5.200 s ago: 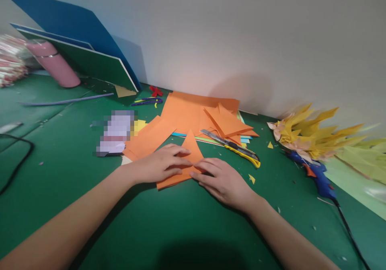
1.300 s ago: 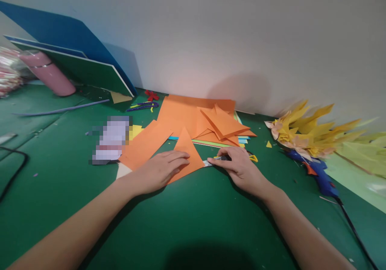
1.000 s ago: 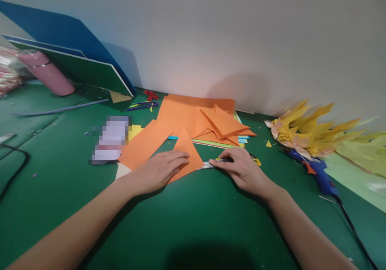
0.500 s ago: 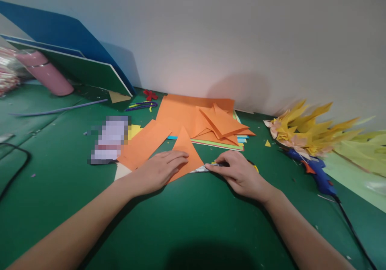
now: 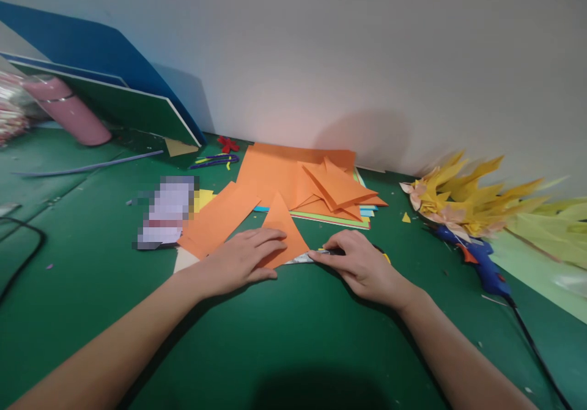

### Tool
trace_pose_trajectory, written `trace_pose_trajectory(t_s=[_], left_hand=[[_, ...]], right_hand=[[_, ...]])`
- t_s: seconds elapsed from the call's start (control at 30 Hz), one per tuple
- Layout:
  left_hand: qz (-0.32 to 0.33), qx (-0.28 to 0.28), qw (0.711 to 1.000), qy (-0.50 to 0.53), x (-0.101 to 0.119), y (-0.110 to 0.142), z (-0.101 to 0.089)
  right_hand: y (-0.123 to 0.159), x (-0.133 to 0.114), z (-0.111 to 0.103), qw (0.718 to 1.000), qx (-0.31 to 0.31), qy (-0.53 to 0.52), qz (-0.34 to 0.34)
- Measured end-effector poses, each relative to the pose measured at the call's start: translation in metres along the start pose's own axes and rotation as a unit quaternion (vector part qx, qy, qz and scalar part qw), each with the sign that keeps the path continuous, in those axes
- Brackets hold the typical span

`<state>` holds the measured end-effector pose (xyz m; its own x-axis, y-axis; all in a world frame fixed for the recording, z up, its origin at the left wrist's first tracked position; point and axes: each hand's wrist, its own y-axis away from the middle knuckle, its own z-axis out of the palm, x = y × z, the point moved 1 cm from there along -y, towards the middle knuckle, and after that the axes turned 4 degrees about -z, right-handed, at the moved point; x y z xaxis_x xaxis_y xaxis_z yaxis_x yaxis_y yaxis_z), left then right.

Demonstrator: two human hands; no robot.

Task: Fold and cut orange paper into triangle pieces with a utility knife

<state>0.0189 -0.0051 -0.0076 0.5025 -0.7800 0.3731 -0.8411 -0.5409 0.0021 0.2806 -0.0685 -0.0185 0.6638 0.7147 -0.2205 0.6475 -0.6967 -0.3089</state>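
A folded orange paper (image 5: 283, 220) with a pointed top lies on the green table in front of me. My left hand (image 5: 241, 254) rests on its left part, fingers stretched over it and thumb near the lower edge. My right hand (image 5: 364, 269) is closed around a yellow and black utility knife (image 5: 298, 259), which lies low beside the paper's right corner. The blade reaches left along the paper's lower edge, its tip apparently under the paper. Most of the handle is hidden by my right hand; a bit of yellow shows behind it.
Orange sheets (image 5: 266, 165) and folded pieces (image 5: 342, 184) lie by the wall, with another orange strip (image 5: 220, 217) to the left. A blue glue gun (image 5: 488, 269), its cord and yellow paper petals (image 5: 477, 190) lie right. A pink bottle (image 5: 71, 113) leans back left.
The knife, earlier lying by the sheets, is now in my right hand. Its blade has slid left along the paper's lower edge. My left thumb has come out into view.
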Motion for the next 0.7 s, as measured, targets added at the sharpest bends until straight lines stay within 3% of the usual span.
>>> trace_pose_trajectory(t_s=[0.7], left_hand=[[0.002,0.004,1.0,0.002,0.001,0.0,0.001]], right_hand=[[-0.007,-0.014,-0.001,0.999,-0.021,0.024,-0.021]])
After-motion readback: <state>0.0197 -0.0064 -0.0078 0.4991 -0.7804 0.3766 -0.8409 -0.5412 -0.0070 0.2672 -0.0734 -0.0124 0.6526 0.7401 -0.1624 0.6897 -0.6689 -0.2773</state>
